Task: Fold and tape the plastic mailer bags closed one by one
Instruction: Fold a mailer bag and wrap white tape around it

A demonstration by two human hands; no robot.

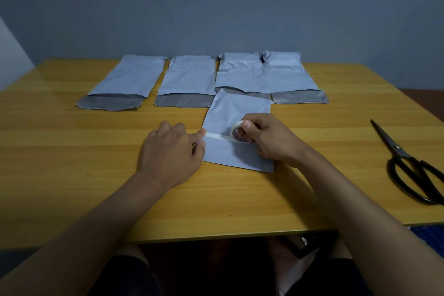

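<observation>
A folded grey-white mailer bag (236, 113) lies flat in front of me on the wooden table (96, 142). My right hand (269, 137) grips a white tape roll (236, 130) standing on the bag. A strip of tape (216, 136) runs left from the roll across the bag. My left hand (173, 149) pinches the strip's free end at the bag's left edge. Several unfolded mailer bags (189, 77) with open grey flaps lie in a row farther back.
Large black scissors (408, 166) lie on the table at the right, near its edge. The table's front edge (216, 235) runs just above my lap. A blue-grey wall (216, 7) stands behind the table.
</observation>
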